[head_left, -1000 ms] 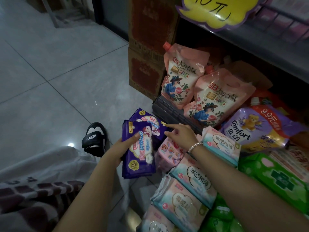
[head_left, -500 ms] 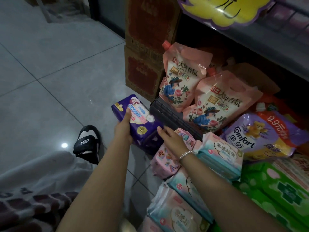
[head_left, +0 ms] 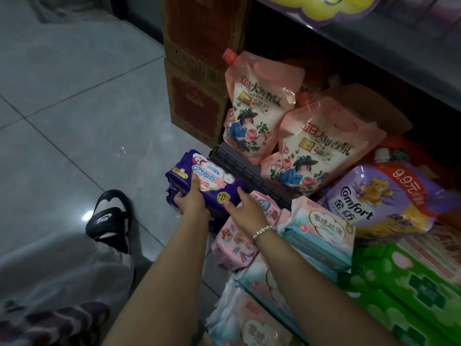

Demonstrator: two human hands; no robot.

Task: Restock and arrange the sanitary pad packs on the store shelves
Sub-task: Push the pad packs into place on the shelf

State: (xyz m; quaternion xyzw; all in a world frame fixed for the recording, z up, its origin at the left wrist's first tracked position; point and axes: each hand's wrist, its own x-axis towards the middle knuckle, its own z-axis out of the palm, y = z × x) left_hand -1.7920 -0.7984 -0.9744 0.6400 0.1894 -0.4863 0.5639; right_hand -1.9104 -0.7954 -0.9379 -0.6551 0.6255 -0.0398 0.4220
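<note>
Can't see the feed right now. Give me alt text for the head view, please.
A left hand grips a purple plastic sanitary pad pack atop other purple packs on the floor, while the right hand touches its near end. Pink floral refill pouches lean behind a dark wire basket.

Bare arms, beaded bracelet point(head_left: 264, 231), grey trousers point(head_left: 62, 278), black-and-white slipper point(head_left: 109, 216)

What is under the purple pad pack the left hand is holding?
More purple packs are stacked beneath the top purple pack. The left hand and right hand hide the stack's base.
</note>
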